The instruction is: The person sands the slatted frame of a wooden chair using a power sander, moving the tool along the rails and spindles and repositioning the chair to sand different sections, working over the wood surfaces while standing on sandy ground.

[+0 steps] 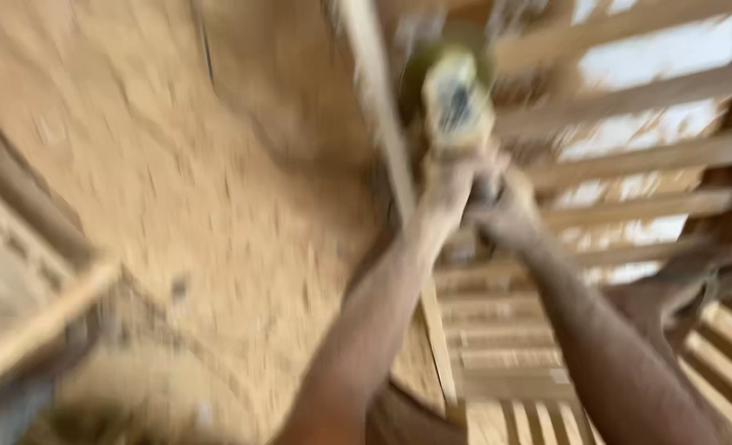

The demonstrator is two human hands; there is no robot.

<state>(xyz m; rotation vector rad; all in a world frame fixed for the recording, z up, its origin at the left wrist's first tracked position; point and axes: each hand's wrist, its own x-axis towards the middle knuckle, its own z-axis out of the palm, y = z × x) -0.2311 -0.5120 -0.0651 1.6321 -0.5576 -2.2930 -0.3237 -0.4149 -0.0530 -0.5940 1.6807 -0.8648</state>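
Both hands, left hand point(446, 191) and right hand point(506, 216), were clamped together around a blurred yellow-green handheld power tool point(456, 99), seemingly steadying it against the pale slatted wooden frame point(629, 156) above sawdust-covered floor point(176, 206).

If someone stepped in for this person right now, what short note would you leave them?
Left hand and right hand: both closed on a yellowish handheld power tool, held out in front; the picture is blurred.
Things: the tool sits against a slatted wooden frame, beside a long wooden strip. The floor is covered in sawdust.
Done: cannot be judged from this blur.
Left: cannot be judged either; check the slats yourself.
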